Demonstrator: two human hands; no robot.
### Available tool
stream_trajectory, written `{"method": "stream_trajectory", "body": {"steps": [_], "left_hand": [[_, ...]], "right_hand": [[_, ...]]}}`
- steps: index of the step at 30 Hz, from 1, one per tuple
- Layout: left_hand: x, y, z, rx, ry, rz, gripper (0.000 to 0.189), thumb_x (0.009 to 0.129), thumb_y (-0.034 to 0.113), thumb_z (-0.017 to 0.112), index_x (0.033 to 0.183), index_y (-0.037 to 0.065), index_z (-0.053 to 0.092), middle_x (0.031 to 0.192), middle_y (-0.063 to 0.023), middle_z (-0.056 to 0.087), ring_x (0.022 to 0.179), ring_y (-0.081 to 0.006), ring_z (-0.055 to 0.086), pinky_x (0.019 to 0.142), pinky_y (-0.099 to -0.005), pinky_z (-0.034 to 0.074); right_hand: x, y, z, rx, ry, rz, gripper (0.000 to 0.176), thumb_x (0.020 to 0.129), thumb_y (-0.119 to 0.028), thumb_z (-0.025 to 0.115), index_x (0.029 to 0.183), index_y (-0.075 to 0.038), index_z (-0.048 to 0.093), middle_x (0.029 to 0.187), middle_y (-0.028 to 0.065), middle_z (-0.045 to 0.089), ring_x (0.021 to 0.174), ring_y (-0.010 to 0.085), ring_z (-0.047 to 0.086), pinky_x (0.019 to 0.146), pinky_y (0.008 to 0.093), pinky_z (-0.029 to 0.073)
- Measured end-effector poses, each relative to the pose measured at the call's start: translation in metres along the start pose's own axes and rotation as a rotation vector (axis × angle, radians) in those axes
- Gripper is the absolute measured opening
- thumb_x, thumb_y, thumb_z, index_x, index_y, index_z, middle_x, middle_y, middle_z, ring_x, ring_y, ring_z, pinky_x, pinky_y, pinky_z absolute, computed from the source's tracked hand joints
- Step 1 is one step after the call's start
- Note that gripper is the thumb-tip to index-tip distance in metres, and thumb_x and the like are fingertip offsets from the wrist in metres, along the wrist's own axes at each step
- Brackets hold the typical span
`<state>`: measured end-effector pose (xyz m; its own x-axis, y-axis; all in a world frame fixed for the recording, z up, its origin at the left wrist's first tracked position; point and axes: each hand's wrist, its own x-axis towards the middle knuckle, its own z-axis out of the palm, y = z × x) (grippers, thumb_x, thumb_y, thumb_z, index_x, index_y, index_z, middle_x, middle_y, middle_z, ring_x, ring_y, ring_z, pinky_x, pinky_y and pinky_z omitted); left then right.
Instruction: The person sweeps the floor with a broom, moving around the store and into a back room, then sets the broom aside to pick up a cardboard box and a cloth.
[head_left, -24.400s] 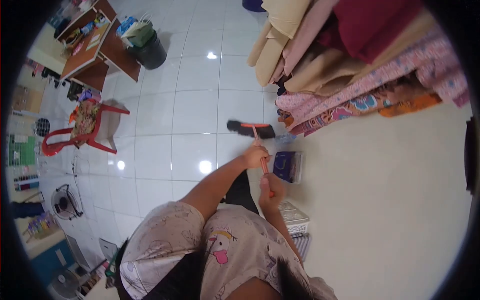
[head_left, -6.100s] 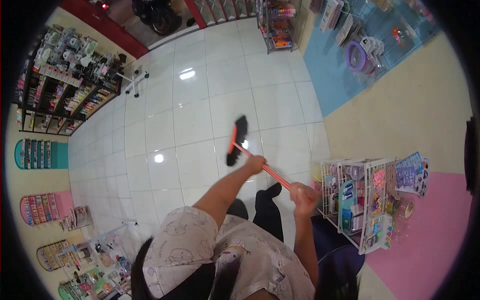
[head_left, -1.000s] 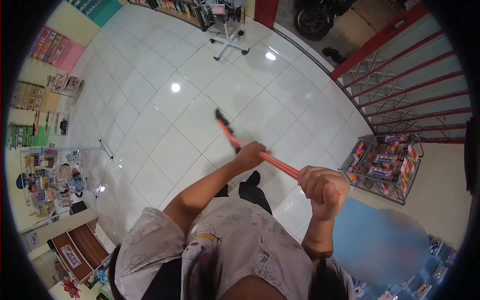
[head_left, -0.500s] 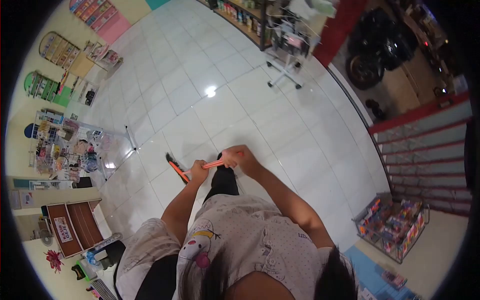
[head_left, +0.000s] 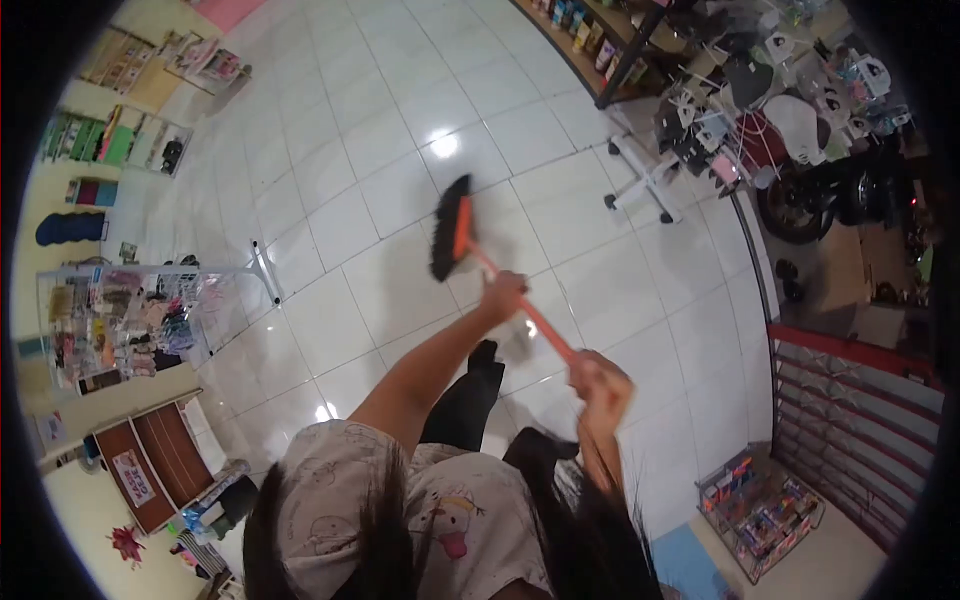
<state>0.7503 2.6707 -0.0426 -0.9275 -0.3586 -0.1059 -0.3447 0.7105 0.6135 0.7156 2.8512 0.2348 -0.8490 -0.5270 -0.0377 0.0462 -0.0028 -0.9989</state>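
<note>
A broom with an orange handle and dark bristles [head_left: 452, 228] stretches out over the white tiled floor [head_left: 400, 290], its head up and to the left of my hands. My left hand [head_left: 503, 296] is wrapped round the handle close to the broom head. Lower right, my right hand [head_left: 598, 385] grips the handle near its end, slightly blurred by motion. The bristles face left and overlap the tiles in this view, with a shadow beside them. Both my feet, in dark coverings, show below the handle.
Left stands a wire rack [head_left: 130, 320] of small goods, its white foot [head_left: 265, 272] jutting out. A wheeled white stand base [head_left: 645, 180] sits upper right near a shelf [head_left: 585, 50]. A wire basket [head_left: 760, 515] of packets is lower right, by the red folding gate [head_left: 850, 400].
The broom head has swung from the left out to the front and upward. My left hand has moved right and forward; my right hand has moved right and down. Both keep hold.
</note>
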Motion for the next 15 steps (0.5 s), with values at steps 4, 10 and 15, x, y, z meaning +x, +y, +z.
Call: {"method": "stream_trajectory", "body": {"steps": [4,10,15], "left_hand": [[0.001,0.113,0.032,-0.26,-0.165,0.137,0.005,0.076,0.02,0.056,0.077,0.015,0.055,0.082,-0.0031,0.057,0.098,-0.0241,0.054,0.089,-0.0728,0.017],[-0.013,0.182,0.066,-0.513,-0.666,0.223,0.008,0.08,0.023,0.055,0.078,0.015,0.055,0.085,-0.0013,0.058,0.1,-0.0235,0.054,0.094,-0.0722,0.005],[-0.001,0.219,0.004,-0.464,-0.647,0.399,0.013,0.08,0.025,0.057,0.073,0.014,0.055,0.08,-0.0009,0.059,0.095,-0.0245,0.055,0.095,-0.0703,0.005]], "right_hand": [[-0.014,-0.06,-0.016,-0.058,0.27,-0.069,0.037,0.086,-0.01,0.044,0.051,0.001,0.037,0.049,0.0056,0.039,0.046,0.0124,0.035,0.044,0.0276,0.023],[-0.022,-0.077,-0.003,-0.381,0.473,0.064,0.035,0.084,-0.01,0.048,0.052,0.001,0.042,0.051,0.0063,0.043,0.047,0.015,0.038,0.045,0.0287,0.027],[-0.004,-0.124,-0.014,-0.57,0.196,-0.177,0.032,0.079,-0.017,0.056,0.054,0.0,0.047,0.054,0.0065,0.047,0.05,0.0226,0.048,0.05,0.0325,0.04]]}}
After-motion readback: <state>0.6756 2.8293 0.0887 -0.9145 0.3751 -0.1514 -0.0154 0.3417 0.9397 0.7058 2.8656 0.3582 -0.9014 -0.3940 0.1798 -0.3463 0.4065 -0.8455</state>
